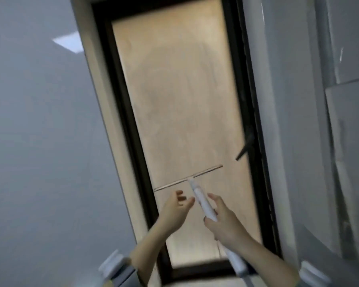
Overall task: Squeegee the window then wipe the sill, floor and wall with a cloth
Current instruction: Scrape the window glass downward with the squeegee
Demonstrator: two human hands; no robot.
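Observation:
A tall, narrow window [184, 100] with a black frame [120, 96] fills the middle of the view, and its pane looks tan. A white-handled squeegee [201, 200] lies against the lower pane, its thin blade [188, 178] slanting up to the right. My right hand [224, 220] holds the handle, with the index finger stretched along it. My left hand [177, 208] hovers just left of the handle with fingers spread and touches nothing. The white pole [235, 259] runs down past my right wrist.
A black window handle [245, 148] sticks out from the right side of the frame, above the blade's right end. Grey wall [39, 141] lies to the left, and a grey wall panel [298, 121] to the right. The sill [203, 268] shows at the bottom. The image is blurred.

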